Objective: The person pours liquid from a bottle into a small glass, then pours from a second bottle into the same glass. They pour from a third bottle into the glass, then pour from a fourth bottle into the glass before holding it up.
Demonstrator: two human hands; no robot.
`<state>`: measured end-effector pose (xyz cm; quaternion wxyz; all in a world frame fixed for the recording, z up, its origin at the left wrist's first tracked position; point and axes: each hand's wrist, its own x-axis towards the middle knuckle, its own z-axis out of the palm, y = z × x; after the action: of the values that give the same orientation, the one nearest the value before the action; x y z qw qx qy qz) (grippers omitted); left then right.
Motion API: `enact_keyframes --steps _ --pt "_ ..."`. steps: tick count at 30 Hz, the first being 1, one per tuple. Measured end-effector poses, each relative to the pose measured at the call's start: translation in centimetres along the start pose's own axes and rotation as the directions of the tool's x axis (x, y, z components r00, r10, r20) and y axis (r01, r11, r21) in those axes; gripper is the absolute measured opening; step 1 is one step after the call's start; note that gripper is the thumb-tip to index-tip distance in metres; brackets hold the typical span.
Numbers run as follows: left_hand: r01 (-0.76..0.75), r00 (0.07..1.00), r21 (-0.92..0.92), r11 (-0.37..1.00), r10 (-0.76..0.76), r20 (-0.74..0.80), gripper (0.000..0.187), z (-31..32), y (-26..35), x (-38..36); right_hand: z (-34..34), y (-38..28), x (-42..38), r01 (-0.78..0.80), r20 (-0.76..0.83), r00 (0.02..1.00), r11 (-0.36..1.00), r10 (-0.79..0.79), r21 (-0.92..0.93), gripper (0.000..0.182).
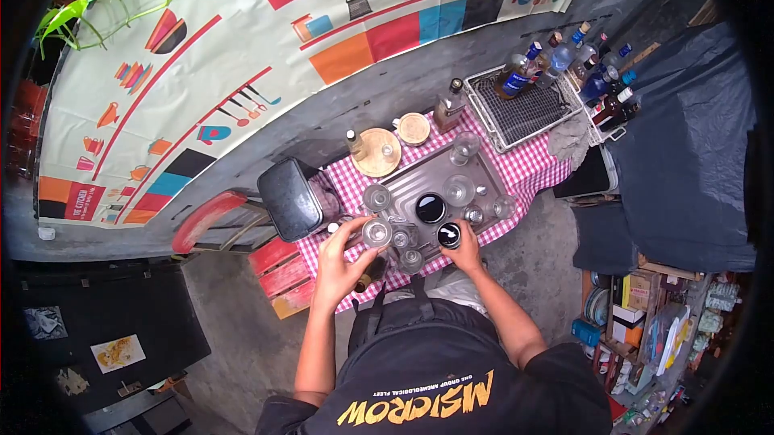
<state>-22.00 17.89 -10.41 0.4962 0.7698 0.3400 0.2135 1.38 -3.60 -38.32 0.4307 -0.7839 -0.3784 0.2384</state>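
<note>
My left hand (337, 262) has its thumb and fingers curved round a clear drinking glass (376, 233), seen from above at the tray's near left. My right hand (465, 251) grips a small black cup (449, 234) with a shiny dark inside. A larger round black vessel (430, 208) stands between the two on the grey metal tray (415, 179). Around them are several clear glasses, among them a wide glass (459, 190), a glass (376, 197) at the left and a glass (412, 260) close to my body.
Under the tray is a pink checked cloth (528, 167). Behind it stand a round wooden board (377, 162), a mug with a wooden lid (414, 129) and a bottle (449, 106). A wire rack (528, 116) and several bottles fill the back right; a black container (290, 197) is left.
</note>
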Motion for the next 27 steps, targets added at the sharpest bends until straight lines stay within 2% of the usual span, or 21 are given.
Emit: enact_keyframes --steps 6,9,15,19,22,27 --pt "-0.009 1.0 0.003 1.0 0.009 0.01 0.055 -0.8 -0.3 0.1 0.1 -0.5 -0.2 -0.029 0.032 0.999 0.997 0.031 -0.067 0.089" --pt "-0.002 1.0 -0.011 1.0 0.002 0.013 0.055 -0.9 -0.9 0.0 -0.1 -0.8 -0.3 0.016 0.022 1.0 0.971 -0.011 -0.24 0.091" --pt "0.002 1.0 -0.018 1.0 -0.001 0.029 0.055 -1.3 -0.6 -0.2 -0.8 -4.0 0.0 0.131 0.056 0.991 0.91 -0.118 -0.394 0.098" --pt "0.005 0.999 -0.032 0.999 -0.004 0.041 0.055 -1.4 -1.0 -0.6 -0.9 -8.4 0.9 0.295 0.174 0.951 0.923 -0.257 -0.247 0.098" --pt "0.011 0.999 -0.038 0.999 -0.009 0.049 0.055 -1.4 -1.1 -0.9 0.5 -10.1 1.5 0.322 0.265 0.927 0.923 -0.264 -0.209 0.096" --pt "-0.004 0.998 -0.044 0.999 0.007 0.062 0.055 -1.5 -1.2 -1.1 3.6 -11.1 2.3 0.278 0.111 0.957 0.957 -0.269 -0.08 0.074"
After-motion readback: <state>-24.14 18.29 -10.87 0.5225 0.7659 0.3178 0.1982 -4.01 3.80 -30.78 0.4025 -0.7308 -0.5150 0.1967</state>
